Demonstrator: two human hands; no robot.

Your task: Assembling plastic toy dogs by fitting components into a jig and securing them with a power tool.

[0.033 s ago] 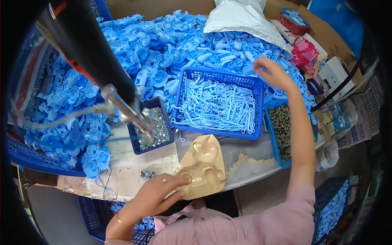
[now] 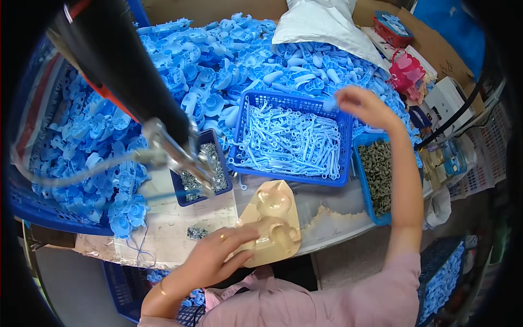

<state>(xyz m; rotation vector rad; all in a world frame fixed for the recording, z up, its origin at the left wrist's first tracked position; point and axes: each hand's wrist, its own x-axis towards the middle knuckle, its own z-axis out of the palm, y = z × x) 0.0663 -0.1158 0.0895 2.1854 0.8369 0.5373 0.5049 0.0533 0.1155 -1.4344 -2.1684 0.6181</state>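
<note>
A small light-blue plastic part, blurred by motion, is pinched in the fingertips of my right hand. This hand hangs over the far right corner of a blue basket full of thin light-blue rods with ringed ends. My left hand lies with fingers stretched out over the lower left of a tan moulded holder with rounded hollows at the table's front edge. Its thumb stands apart from the fingers. The fingertips partly cover the holder's left hollow.
A black power driver with a metal head slants in from the upper left, over a dark bin of small metal pieces. Blue plastic shells heap up behind. A blue tray of dark screws stands right; a small metal pile lies left.
My right hand has come slightly nearer with the blue part, toward the basket's corner. My left hand has slid a little over the holder. The driver's head has shifted slightly to the right.
</note>
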